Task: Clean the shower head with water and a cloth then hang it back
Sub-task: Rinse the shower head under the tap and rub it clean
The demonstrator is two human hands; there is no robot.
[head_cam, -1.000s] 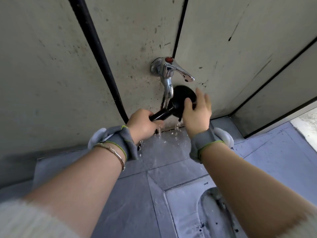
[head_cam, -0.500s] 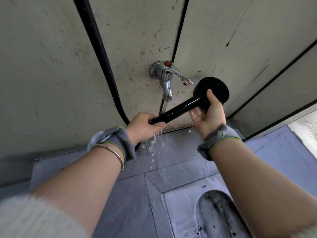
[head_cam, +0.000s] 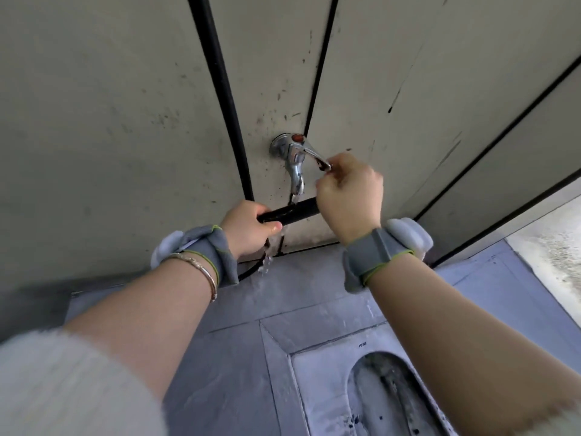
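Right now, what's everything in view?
wall: one, beige panels with dark seams, ahead.
floor: one, grey tiles, below.
tap: one, chrome with red dot, on the wall, centre.
hose: one, black, down the wall left of the tap.
shower head: one, black, under the tap; only its handle shows.
water: one thin stream, clear, falling below the handle.
squat toilet: one, pale grey, bottom right.
wristbands: two, grey, one per wrist.
bracelet: one, silver, left wrist.
left hand: grips the shower head's handle.
right hand: pinches the tap's lever.
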